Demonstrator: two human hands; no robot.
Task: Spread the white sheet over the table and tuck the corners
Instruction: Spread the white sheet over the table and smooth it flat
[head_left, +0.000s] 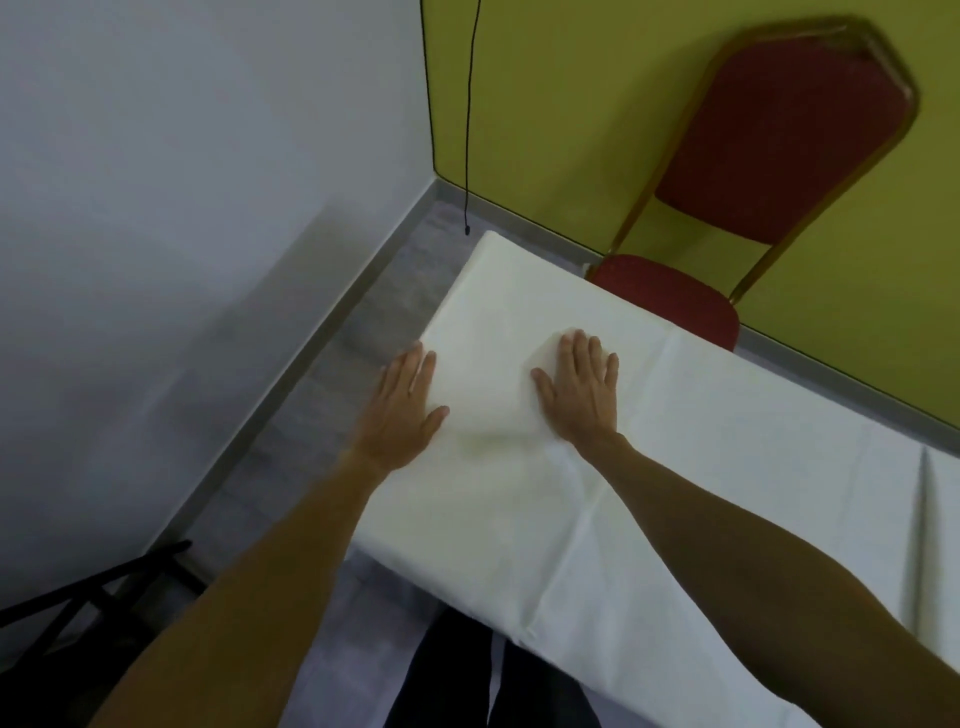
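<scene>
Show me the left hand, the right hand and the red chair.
left hand (408, 410): head view, back of the hand.
right hand (579, 395): head view, back of the hand.
red chair (779, 135): head view, padded backrest.

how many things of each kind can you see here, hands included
hands: 2 (left hand, right hand, both flat on the sheet)
white sheet: 1
red chair: 1
black cord: 1
black frame: 1
total: 6

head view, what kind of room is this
Probably a function or banquet room: a gold-framed red padded chair by a yellow-green wall, and a white sheet spread over a long table.
</scene>
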